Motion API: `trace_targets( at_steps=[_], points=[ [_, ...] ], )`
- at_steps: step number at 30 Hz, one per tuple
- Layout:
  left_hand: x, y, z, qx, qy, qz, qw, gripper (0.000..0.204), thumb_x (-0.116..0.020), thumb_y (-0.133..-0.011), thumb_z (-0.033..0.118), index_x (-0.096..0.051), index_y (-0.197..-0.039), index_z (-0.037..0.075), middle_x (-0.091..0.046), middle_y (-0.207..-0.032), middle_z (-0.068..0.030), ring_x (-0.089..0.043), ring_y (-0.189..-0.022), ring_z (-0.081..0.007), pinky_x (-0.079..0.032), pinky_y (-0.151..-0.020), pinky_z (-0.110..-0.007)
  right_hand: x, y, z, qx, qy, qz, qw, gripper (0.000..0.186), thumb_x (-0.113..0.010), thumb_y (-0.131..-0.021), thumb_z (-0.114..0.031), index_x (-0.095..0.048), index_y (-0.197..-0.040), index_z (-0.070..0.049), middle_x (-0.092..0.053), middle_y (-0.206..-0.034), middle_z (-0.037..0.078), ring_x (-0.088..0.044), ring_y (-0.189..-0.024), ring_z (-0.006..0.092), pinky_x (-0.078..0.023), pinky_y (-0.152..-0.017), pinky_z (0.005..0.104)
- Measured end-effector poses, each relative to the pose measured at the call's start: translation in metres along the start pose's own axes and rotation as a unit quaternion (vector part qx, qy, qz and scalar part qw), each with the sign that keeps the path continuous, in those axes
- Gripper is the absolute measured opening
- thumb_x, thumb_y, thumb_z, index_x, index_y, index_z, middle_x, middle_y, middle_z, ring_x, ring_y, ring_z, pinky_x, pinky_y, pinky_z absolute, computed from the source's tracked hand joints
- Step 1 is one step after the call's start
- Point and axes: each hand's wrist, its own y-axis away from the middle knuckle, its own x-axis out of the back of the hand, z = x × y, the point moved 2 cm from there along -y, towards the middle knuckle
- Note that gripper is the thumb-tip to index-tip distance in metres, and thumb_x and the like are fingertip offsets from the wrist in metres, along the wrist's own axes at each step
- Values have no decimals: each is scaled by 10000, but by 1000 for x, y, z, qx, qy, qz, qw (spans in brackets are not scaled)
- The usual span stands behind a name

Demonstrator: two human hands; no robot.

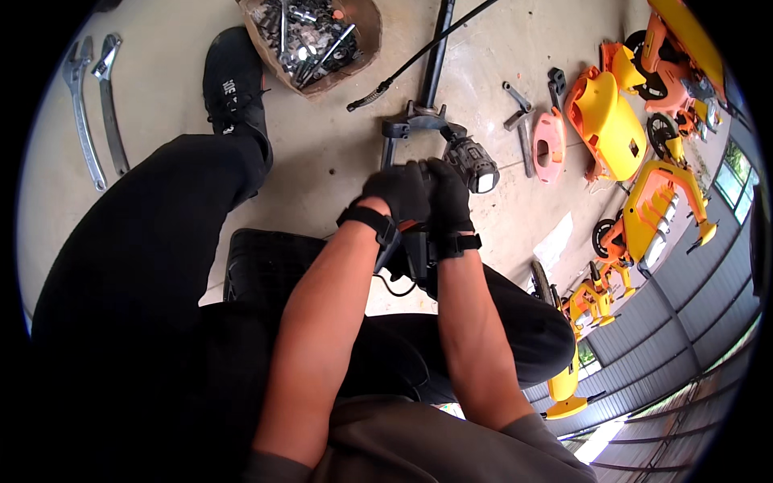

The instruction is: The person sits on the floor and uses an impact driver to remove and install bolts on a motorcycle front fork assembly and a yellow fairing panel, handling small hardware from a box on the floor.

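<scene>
My left hand [396, 191], in a black glove, is closed at the lower end of a dark fork-like frame with a clamp [414, 121] and a long black tube [440, 56]. Pressed beside it, my gloved right hand [448, 193] is closed too. The hands cover whatever they grip. Just right of my right hand sits a dark ribbed cylindrical part [473, 164] with a pale end. Beneath my wrists an orange and black object [414, 241] shows in part. A black cable [419, 56] with a bare-looking end crosses the tube.
A cardboard box [366, 32] of metal hardware stands ahead. Two adjustable wrenches [80, 113] lie far left. To the right are loose metal parts [519, 121], a pink-orange panel [550, 146], a yellow body shell [616, 129] and several yellow bikes [656, 205]. A black crate [270, 249] is near my legs.
</scene>
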Motion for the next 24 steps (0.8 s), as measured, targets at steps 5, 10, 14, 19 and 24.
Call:
trace_targets(
  at_steps=[5, 10, 14, 19, 24],
  points=[
    [-45, -10, -44, 34, -20, 41, 998, 211, -621, -802, 235, -648, -896, 48, -674, -874, -208, -673, -802, -356, -552, -664, -426, 2, 3, -20, 115, 232, -31, 965, 166, -530, -903, -79, -672, -932, 2, -674, -902, 82, -623, -818, 168, -485, -782, 285],
    [-5, -7, -9, -52, -58, 45, 996, 248, -650, -796, 263, -642, -920, 49, -664, -850, -200, -671, -801, -353, -556, -670, -435, 9, 8, -3, 169, 238, -28, 956, 215, -560, -867, -54, -680, -1041, -16, -683, -989, 125, -648, -931, 239, -501, -850, 322],
    [-1, -1, -19, 56, 42, 34, 997, 286, -682, -773, 277, -635, -924, 39, -674, -800, -192, -683, -733, -331, -562, -654, -421, -2, 11, -18, 199, 222, 25, 954, 172, -575, -811, -79, -674, -946, -40, -665, -910, 135, -640, -881, 285, -499, -790, 348],
    [-1, -4, -10, -57, -65, 77, 993, 233, -670, -780, 240, -631, -882, 35, -666, -744, -174, -667, -610, -317, -560, -580, -387, 6, 4, 0, -55, -75, -21, 995, 166, -579, -874, -102, -675, -981, -19, -686, -924, 114, -644, -886, 214, -495, -780, 331],
    [6, -2, -8, 83, 4, -2, 997, 254, -653, -786, 231, -627, -919, 16, -684, -804, -193, -699, -711, -299, -566, -622, -405, 1, 2, -25, 198, 254, -10, 947, 163, -544, -899, -80, -680, -962, -16, -667, -924, 95, -628, -869, 196, -495, -794, 304]
  ],
)
